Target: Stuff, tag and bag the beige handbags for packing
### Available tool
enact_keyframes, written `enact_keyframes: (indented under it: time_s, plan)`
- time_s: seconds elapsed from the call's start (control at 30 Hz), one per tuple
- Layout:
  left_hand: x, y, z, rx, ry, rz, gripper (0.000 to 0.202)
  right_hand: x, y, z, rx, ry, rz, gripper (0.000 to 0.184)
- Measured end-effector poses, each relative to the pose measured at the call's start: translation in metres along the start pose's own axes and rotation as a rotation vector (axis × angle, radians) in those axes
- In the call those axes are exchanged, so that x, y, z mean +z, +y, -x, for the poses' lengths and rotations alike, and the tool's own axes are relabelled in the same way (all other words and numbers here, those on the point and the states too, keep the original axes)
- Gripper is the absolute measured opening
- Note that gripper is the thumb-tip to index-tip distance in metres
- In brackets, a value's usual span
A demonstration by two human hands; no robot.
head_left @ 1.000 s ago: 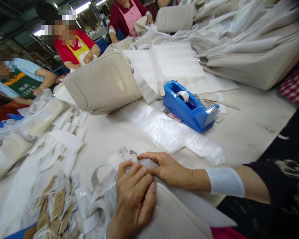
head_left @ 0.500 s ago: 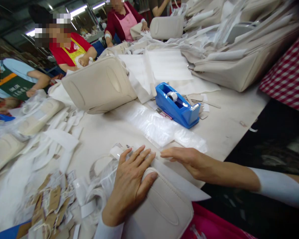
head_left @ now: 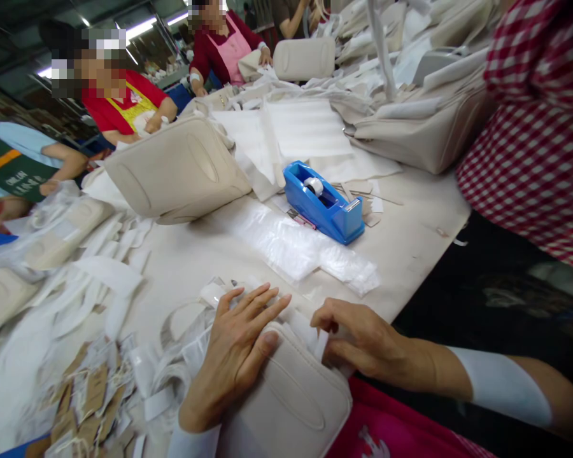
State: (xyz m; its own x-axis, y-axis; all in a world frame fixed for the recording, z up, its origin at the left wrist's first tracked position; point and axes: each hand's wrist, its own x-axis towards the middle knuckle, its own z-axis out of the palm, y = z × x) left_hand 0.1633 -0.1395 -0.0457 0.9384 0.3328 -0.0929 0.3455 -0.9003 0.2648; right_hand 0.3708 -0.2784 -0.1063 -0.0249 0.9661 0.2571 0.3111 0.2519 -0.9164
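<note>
A cream handbag [head_left: 298, 388] lies on its side at the table's near edge, its stitched base facing me. My left hand [head_left: 239, 350] rests flat across its upper part, fingers spread, thumb on the base. At the bag's far right edge, my right hand [head_left: 358, 337] has its fingers bent in a pinch on a white wrapping sheet [head_left: 321, 343], which stands up along that side. Part of the sheet is hidden behind the bag and fingers. Beside my left hand lie a pale strap loop [head_left: 172, 321] and clear plastic.
A blue tape dispenser [head_left: 322, 203] stands beyond my hands, by flat clear plastic bags [head_left: 286, 245]. Another cream handbag [head_left: 176, 172] lies farther left. Brown tags [head_left: 95, 388] are heaped at lower left. A person in a checked garment [head_left: 530, 140] stands at right; co-workers sit across the table.
My right hand has come down and closed on the white sheet, which stuck out past the bag before. The left hand stays on the bag. The person in checks has moved farther into view.
</note>
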Motion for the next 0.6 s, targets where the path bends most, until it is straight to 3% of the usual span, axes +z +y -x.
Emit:
enact_keyframes:
  time_s: [0.1,0.3,0.5,0.6]
  plan:
    - [0.001,-0.001,0.000,-0.004,0.004,0.019,0.047,0.011,-0.002,-0.011,0.201,0.019,-0.104,0.023]
    - [0.000,-0.001,-0.001,0.009,0.044,0.052,0.048,0.028,-0.011,-0.038,0.154,-0.034,-0.020,0.015]
    - [0.003,0.003,-0.005,-0.040,0.060,0.028,0.042,0.010,-0.012,-0.032,0.143,-0.142,-0.208,0.018]
    - [0.005,0.006,-0.008,-0.079,0.058,0.025,0.038,0.002,-0.003,-0.019,0.244,-0.077,-0.199,0.020]
